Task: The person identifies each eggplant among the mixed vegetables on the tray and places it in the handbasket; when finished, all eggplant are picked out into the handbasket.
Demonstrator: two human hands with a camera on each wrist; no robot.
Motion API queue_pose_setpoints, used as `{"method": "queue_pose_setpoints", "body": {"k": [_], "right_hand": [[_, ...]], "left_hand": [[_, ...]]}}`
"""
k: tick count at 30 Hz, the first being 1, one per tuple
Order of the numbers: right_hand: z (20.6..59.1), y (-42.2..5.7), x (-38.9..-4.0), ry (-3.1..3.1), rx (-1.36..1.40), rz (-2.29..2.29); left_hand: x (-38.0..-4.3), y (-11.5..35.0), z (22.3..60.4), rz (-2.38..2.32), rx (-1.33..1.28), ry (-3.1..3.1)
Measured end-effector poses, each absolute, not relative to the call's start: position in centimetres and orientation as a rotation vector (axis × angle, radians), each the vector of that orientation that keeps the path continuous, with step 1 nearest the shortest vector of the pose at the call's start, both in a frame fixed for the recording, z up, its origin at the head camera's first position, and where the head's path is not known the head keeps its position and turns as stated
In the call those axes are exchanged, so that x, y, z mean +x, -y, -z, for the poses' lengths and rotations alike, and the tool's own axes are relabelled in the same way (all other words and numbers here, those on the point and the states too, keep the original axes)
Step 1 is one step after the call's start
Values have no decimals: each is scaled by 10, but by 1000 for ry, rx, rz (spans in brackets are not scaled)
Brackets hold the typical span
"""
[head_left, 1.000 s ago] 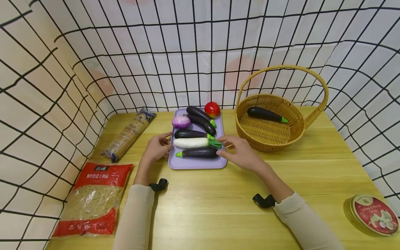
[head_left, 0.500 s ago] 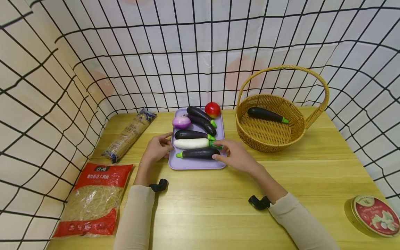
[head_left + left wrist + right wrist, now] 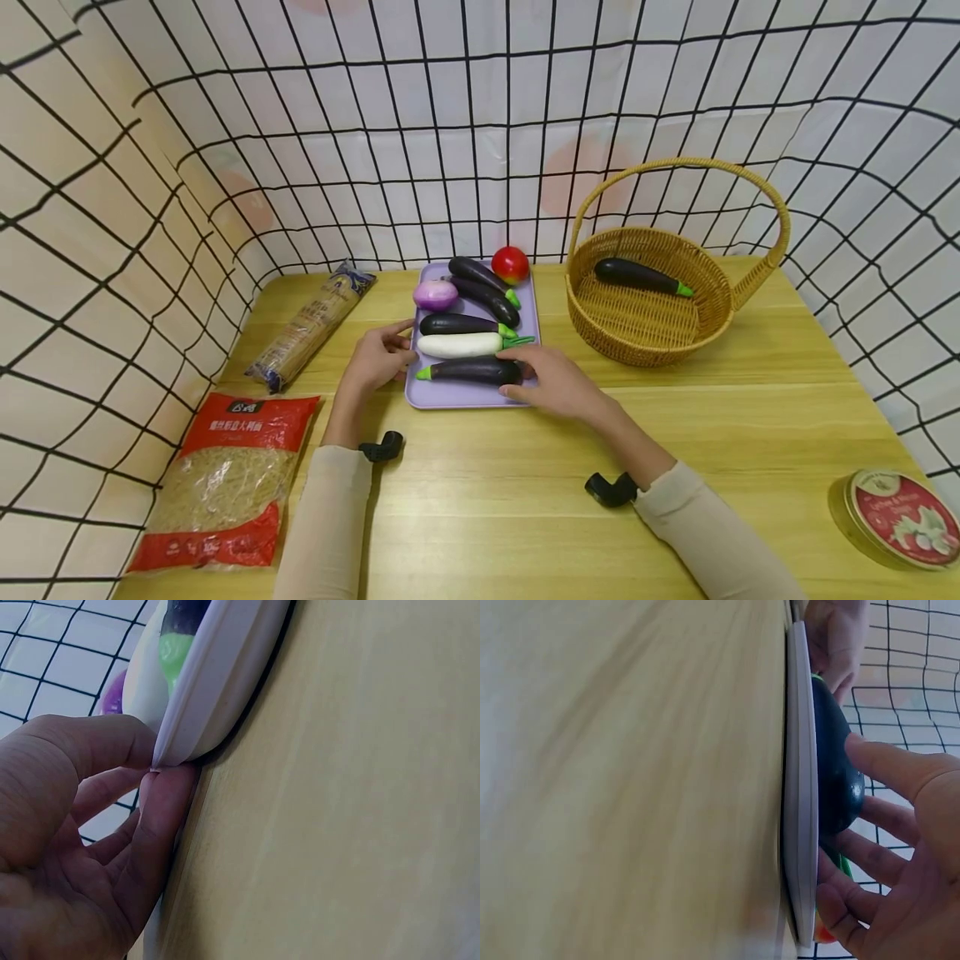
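Observation:
A lilac tray [image 3: 472, 400] on the table bears several dark eggplants, a white radish [image 3: 459, 345] with green leaves, a purple onion [image 3: 435, 294] and a red tomato-like fruit [image 3: 511, 265]. My left hand [image 3: 378, 357] pinches the tray's left rim between thumb and finger, plain in the left wrist view. At the tray's front right, my right hand [image 3: 551, 382] grips the blunt end of the nearest eggplant [image 3: 468, 370]. Its thumb [image 3: 885, 765] touches the eggplant's side in the right wrist view, and the other fingers lie on the far side, partly hidden.
Right of the tray stands a wicker basket [image 3: 647, 357] with a tall handle and one eggplant [image 3: 637, 276] inside. A noodle packet [image 3: 311, 325] and a red pasta bag [image 3: 225, 479] lie left. A round tin [image 3: 900, 518] sits front right. Black wire grid surrounds the table.
My right hand has moved left and towards me, from the radish leaves onto the nearest eggplant, which has shifted slightly left. My left hand stays at the tray's rim.

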State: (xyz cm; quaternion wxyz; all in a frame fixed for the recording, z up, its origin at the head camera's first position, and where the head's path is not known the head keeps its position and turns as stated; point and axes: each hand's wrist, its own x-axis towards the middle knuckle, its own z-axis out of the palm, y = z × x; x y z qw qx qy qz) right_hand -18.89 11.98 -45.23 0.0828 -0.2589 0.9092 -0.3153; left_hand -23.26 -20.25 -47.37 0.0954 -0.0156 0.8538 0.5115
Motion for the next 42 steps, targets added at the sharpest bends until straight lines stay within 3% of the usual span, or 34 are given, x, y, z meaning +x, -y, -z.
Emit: {"method": "queue_pose_setpoints", "body": {"k": [19, 42], "right_hand": [[446, -117, -187, -2702, -713, 988], [410, -190, -189, -2874, -670, 1122]], "left_hand": [[-233, 203, 477, -1546, -66, -2508], [-234, 202, 475, -1572, -110, -2485]]}}
